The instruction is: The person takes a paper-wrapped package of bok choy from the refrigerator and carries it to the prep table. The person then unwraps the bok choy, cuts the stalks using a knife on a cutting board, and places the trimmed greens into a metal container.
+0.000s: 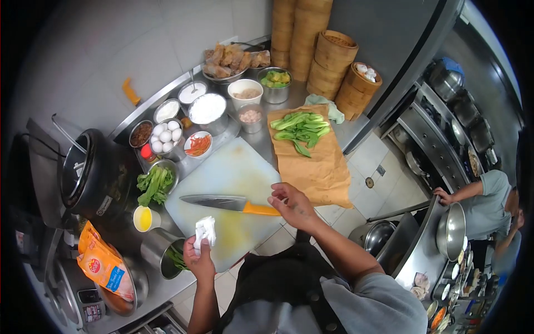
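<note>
My left hand pinches a crumpled white cloth or paper towel above the near left part of the white cutting board. A kitchen knife with an orange handle lies across the board, its blade pointing left. By the end of that handle hovers my right hand, fingers apart and slightly bent, with nothing seen in it; whether it touches the handle is unclear. Beyond it, leafy greens rest on brown paper to the right of the board.
Bowls of white eggs, white powder and shredded orange food stand behind the board. Tall bamboo steamers rise at the back. On the left are a black cooker and a metal pot. Another person stands at right.
</note>
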Tool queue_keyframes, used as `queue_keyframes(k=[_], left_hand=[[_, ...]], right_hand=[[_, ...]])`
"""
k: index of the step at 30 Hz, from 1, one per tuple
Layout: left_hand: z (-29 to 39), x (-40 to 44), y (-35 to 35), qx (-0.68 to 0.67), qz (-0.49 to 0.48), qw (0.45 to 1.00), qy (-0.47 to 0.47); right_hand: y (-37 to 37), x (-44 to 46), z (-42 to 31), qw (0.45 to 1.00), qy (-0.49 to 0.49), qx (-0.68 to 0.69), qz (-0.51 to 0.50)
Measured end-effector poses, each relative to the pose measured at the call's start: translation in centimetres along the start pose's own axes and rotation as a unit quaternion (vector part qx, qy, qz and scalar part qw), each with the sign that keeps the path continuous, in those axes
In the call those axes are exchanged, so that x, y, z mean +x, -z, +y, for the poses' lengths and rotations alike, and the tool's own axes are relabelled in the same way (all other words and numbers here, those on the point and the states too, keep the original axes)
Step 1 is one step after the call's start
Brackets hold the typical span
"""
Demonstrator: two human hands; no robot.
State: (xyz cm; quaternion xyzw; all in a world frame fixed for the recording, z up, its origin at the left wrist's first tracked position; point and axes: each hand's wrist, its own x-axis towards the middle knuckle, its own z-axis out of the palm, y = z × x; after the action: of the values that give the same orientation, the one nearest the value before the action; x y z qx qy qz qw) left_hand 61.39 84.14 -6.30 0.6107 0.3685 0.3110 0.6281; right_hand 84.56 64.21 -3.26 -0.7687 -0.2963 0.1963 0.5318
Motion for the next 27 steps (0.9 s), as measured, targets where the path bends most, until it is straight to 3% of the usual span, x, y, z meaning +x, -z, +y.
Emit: queue_keyframes(k=[1,2,3,5,7,8,10,11,12,13,16,18,19,21,24,27], left_hand=[[0.5,-0.1,-1.5,0.009,0.012,0.999,-0.041],[1.1,-0.3,-3.4,0.019,0.024,0.996,-0.081],[4.4,-1.4,-6.8,0.006,0.007,0.998,-0.059],[3.9,-1.5,-12.3,0.027,-0.093,0.985,-0.142],[4.4,-0.9,-17.8,0.165,-0.232,0.903,-0.322],[5.9,-1.2,-20.7,0.174,-0.270,0.892,-0.318],[7.6,-0.4,-25.4,0.166,-0.259,0.901,-0.306],[7.2,1.2,-26.9,0.148,-0.229,0.915,-0.297],[6.1,3.3,-28.2,0.129,-0.201,0.927,-0.289],[5.1,5.6,-29.6,0.174,-0.186,0.932,-0.258],[1.8,12.2,-34.4,0.298,-0.157,0.922,-0.189],[-1.6,16.2,-36.9,0.326,-0.167,0.892,-0.264],[-3.3,17.6,-37.7,0.330,-0.164,0.893,-0.259],[-5.6,19.2,-38.8,0.437,-0.161,0.836,-0.289],[-5.0,18.8,-40.0,0.443,-0.156,0.849,-0.241],[-4.0,18.9,-39.7,0.403,-0.184,0.862,-0.248]], right_hand=[[1.1,0.1,0.6,0.991,-0.090,0.093,-0.038],[1.6,0.0,0.8,0.990,-0.092,0.100,-0.042],[1.7,-0.3,0.8,0.975,-0.083,0.196,-0.065],[3.0,-1.2,-0.8,0.918,-0.083,0.368,-0.125],[5.1,-1.2,0.8,0.932,-0.063,0.340,-0.107],[6.2,-1.1,1.6,0.946,-0.041,0.308,-0.087],[9.7,-0.7,5.6,0.921,-0.078,0.379,-0.027],[12.9,-0.4,5.9,0.891,-0.161,0.423,-0.021],[15.2,-0.1,9.0,0.923,-0.110,0.369,0.001],[18.1,0.1,10.0,0.931,-0.160,0.328,0.028],[24.6,0.2,13.7,0.935,-0.164,0.301,0.094],[28.1,0.2,13.3,0.942,-0.193,0.255,0.106],[29.2,0.0,14.2,0.941,-0.196,0.257,0.099],[31.0,-0.9,15.7,0.929,-0.207,0.271,0.144],[32.8,-2.3,16.7,0.922,-0.237,0.262,0.155],[33.1,-3.4,18.8,0.923,-0.250,0.255,0.145]])
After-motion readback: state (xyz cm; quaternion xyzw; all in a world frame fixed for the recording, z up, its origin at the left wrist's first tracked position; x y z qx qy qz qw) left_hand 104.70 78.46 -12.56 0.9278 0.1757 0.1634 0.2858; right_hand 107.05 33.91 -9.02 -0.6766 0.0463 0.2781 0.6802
